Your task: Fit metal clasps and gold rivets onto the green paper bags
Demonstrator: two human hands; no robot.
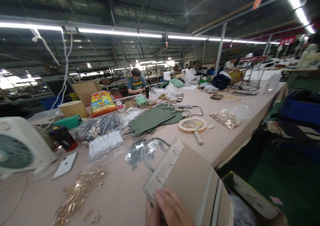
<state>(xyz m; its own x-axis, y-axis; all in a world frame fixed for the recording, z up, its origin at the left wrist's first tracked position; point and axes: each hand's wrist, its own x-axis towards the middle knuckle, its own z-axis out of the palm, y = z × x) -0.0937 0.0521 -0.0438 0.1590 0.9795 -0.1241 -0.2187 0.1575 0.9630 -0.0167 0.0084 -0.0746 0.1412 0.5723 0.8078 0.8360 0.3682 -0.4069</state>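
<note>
Right hand (170, 209) is clenched on the cardboard panel (192, 182), which rises just beyond the fingers. It looks light and stiff but creasable, so best pinched at its edge beside the pale strip (163, 167).

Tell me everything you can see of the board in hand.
The board is a flat tan panel, cardboard by its look, held tilted above the table. A pale grey slotted strip runs along its left edge, a dark line near its right. One hand grips its near end; which hand is unclear.
</note>
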